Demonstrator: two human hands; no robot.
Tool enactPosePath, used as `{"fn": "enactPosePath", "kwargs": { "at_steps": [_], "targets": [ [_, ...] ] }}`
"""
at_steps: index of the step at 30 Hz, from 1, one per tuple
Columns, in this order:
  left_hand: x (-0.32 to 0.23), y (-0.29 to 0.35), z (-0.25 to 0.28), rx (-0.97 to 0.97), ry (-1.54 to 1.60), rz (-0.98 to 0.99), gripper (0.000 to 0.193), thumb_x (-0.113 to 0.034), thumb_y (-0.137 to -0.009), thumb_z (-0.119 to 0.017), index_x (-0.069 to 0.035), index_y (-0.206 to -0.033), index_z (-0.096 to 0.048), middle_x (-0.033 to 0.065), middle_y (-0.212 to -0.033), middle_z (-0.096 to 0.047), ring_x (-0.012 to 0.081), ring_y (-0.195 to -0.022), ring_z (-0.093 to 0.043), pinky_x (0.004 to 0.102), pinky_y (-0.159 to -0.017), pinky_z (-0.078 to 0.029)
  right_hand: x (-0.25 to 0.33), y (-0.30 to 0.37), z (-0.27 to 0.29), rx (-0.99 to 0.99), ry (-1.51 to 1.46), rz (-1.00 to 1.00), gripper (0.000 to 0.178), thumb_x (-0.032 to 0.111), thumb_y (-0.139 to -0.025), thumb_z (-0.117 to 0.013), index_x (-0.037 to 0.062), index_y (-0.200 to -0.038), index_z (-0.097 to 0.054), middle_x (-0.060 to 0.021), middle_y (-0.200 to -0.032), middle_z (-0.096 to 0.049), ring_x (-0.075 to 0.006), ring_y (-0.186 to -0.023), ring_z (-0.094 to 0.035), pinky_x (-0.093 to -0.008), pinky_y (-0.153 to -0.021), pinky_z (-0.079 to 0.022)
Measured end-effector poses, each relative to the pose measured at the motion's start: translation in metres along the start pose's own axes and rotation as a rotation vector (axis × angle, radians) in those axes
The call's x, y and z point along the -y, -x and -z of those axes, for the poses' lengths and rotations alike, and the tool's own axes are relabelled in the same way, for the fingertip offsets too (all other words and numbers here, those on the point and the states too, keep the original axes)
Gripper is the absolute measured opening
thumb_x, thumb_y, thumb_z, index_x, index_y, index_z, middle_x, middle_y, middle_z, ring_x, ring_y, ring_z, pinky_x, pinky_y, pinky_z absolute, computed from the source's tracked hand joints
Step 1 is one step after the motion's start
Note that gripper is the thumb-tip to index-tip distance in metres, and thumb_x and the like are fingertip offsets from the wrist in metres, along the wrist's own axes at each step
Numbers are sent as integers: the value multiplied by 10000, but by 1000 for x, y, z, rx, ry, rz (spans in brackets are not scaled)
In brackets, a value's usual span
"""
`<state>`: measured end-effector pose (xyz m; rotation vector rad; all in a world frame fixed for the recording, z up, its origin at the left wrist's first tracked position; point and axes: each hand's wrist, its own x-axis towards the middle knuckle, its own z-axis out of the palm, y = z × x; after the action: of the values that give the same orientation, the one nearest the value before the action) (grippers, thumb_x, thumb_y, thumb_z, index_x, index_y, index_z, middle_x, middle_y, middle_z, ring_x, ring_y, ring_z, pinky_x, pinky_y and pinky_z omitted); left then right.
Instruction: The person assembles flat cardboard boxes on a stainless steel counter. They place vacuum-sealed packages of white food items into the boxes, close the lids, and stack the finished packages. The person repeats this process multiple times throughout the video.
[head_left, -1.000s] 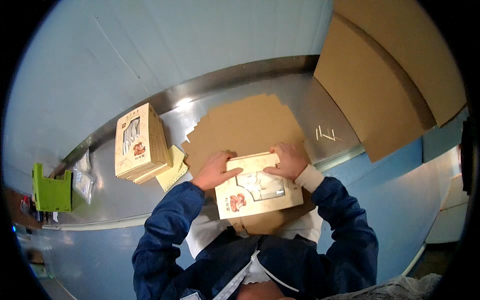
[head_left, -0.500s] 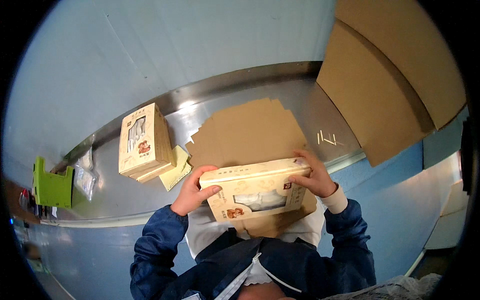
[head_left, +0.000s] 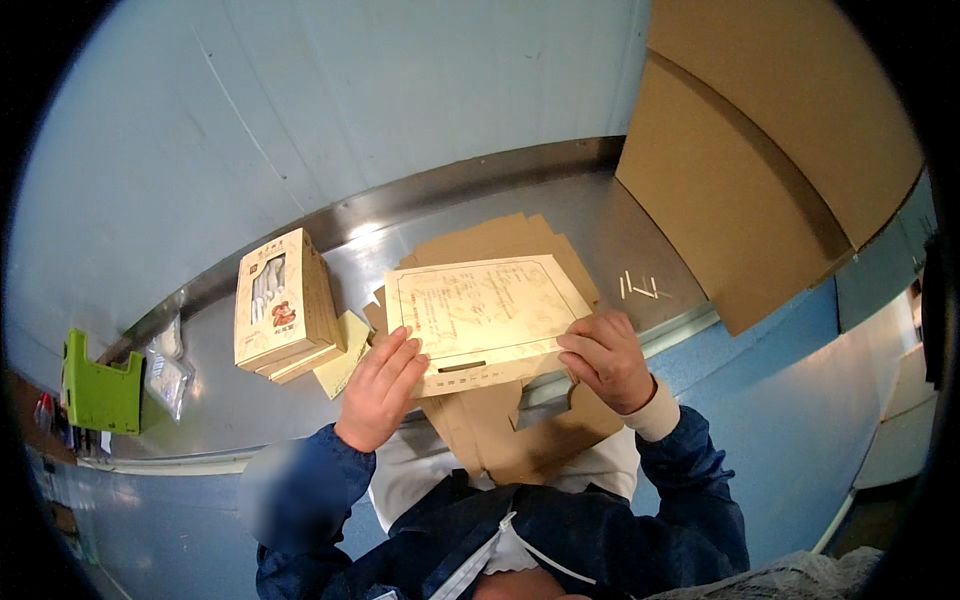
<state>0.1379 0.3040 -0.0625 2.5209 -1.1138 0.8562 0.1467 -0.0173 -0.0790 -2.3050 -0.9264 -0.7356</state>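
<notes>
In front of me a cream cardboard box (head_left: 490, 305) lies on brown cardboard sheets, its printed, windowless face up. A dark slot shows in its near side. My left hand (head_left: 378, 385) grips the near left corner, fingers close together over the edge. At the near right corner my right hand (head_left: 612, 362) is closed, with bent fingers and thumb on the edge. The box hides part of the sheets and its own underside.
Left of the box stands a stack of similar windowed boxes (head_left: 285, 310) beside a yellow paper (head_left: 343, 360). Farther left are clear packets (head_left: 168, 375) and a green holder (head_left: 103, 383). Small pale sticks (head_left: 640, 287) lie at right, near large brown cardboard panels (head_left: 720, 190).
The box has been turned over from its windowed face to its printed face and laid farther from me on the cardboard. Both hands have shifted to its near corners.
</notes>
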Motion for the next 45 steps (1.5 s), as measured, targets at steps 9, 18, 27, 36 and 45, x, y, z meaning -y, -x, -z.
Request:
{"fn": "enactPosePath", "kwargs": {
  "at_steps": [9,18,27,36,45],
  "targets": [
    [8,9,9,37,116,106,488,16,-618,-632,-27,-1097,-551,147,-1153,-553,329,-1133,-510,404,-920,-448,-23,1,-18,-170,-9,-112,112,35,-768,-605,45,-875,-573,-93,-825,-570,-273,-737,-549,-373,-675,-438],
    [124,62,50,-645,592,996,365,-144,-830,-646,9,-1131,-507,111,-1046,-583,184,-923,-585,295,-774,-496,-169,37,-30,2,309,-654,216,98,-868,-473,13,-1040,-570,-162,-991,-601,-335,-856,-574,-403,-772,-460],
    [199,146,58,-903,943,1395,326,-295,-877,-599,-13,-1027,-537,66,-909,-597,150,-742,-589,252,-609,-518,-72,-2,-206,462,402,33,391,172,-826,-494,1,-1177,-522,-185,-1212,-498,-317,-1163,-429,-413,-1030,-301],
    [216,167,49,-733,609,1476,336,-324,-869,-601,-52,-1058,-541,35,-917,-590,115,-816,-544,256,-705,-427,-60,-10,-206,369,56,-121,401,267,-788,-526,28,-1105,-579,-150,-1280,-460,-319,-1231,-367,-430,-1050,-259],
    [218,163,36,-644,-220,1387,504,-258,-826,-641,29,-1200,-460,171,-1157,-476,269,-1117,-432,371,-949,-339,-162,27,-114,279,306,-785,568,411,-652,-723,10,-1025,-574,-225,-1012,-525,-383,-974,-487,-461,-848,-407]
  ]
}}
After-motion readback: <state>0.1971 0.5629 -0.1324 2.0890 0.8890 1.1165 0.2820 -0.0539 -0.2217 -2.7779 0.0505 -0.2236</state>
